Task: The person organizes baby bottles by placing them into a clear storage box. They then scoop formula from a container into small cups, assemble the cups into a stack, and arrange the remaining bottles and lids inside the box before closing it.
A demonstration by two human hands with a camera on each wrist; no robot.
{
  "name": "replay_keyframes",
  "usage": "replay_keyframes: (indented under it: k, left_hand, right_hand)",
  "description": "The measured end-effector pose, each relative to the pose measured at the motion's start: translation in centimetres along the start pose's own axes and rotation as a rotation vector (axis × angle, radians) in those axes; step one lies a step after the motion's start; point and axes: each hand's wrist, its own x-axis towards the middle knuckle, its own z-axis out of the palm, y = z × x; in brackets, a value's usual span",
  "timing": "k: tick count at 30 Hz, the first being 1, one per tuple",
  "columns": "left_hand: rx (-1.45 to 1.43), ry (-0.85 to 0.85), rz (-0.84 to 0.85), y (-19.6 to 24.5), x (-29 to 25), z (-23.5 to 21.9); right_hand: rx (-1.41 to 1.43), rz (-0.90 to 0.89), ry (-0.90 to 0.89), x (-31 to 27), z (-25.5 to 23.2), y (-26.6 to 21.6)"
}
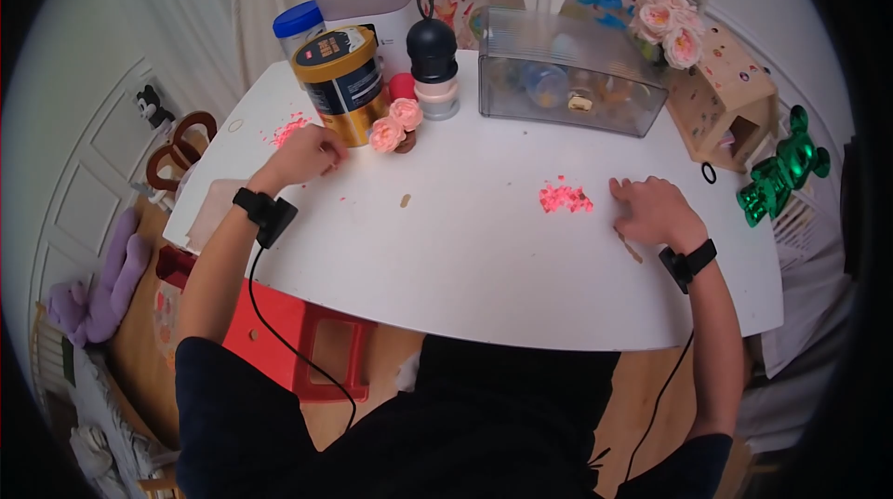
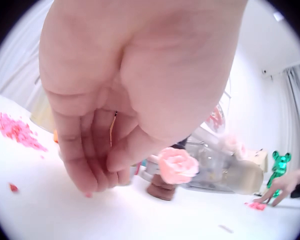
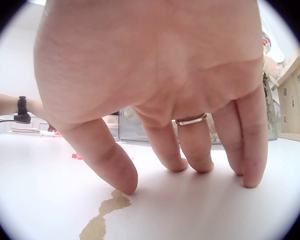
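Note:
My left hand (image 1: 312, 153) is low over the white table beside the gold tub. Its fingers (image 2: 92, 175) curl in, the thumb against them, and one pink bit (image 2: 88, 194) shows at a fingertip; whether anything lies inside is hidden. Beyond the wrist is a heap of pink-red bits (image 1: 290, 130). My right hand (image 1: 656, 211) rests on the table with spread fingertips, the thumb (image 3: 121, 175) touching down at a brown mark (image 3: 95, 229). Left of it lies a second pink heap (image 1: 566, 198), not touched by the hand in the head view.
Along the back stand the gold tub (image 1: 344, 90), a blue-lidded jar (image 1: 299, 23), pink flowers (image 1: 387, 133), a black-topped bottle (image 1: 433, 57) and a clear grey box (image 1: 567, 80). A wooden house (image 1: 721, 94) and green bear figure (image 1: 786, 169) stand at the right.

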Motion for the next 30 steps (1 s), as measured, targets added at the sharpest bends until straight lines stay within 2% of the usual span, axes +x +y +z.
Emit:
replay_keyframes:
  k: [2,6,8,11,15,19,21,24,27,30]
  left_hand:
    - [-0.126,-0.151,0.004,0.9,-0.3,0.9]
    - [-0.021,0.01,-0.031,-1.0,1.1,1.2]
    - [-0.03,0.081,-0.071,-2.4,1.4,0.3]
    - [0.12,0.169,-0.166,-3.8,2.1,-1.2]
    - [0.273,0.353,-0.089,-6.0,3.3,-1.3]
    - [0.325,0.425,-0.025,-6.9,3.9,-1.5]
    - [0.318,0.417,-0.036,-5.0,2.8,-2.1]
    - [0.237,0.122,-0.14,1.0,-0.8,-2.0]
    - [0.246,-0.017,0.013,3.5,-3.7,0.0]
    - [0.277,0.003,0.109,3.9,-5.0,1.9]
  right_hand:
    - [0.001,0.019,-0.033,0.0,-0.3,-0.3]
    - [0.017,0.005,0.022,-0.3,0.3,0.0]
    - [0.018,0.009,0.01,-0.2,0.2,0.1]
    - [0.023,0.01,0.004,-0.2,0.4,0.2]
    - [0.026,0.009,0.009,-0.2,0.2,0.1]
    - [0.024,-0.008,0.034,-0.3,0.2,0.2]
    - [0.001,-0.016,0.021,-0.2,0.2,0.2]
    - [-0.001,-0.015,0.026,-0.1,0.5,0.3]
    - [0.008,-0.019,0.047,-0.1,0.6,0.3]
    - [0.015,-0.009,0.038,-0.3,0.3,0.0]
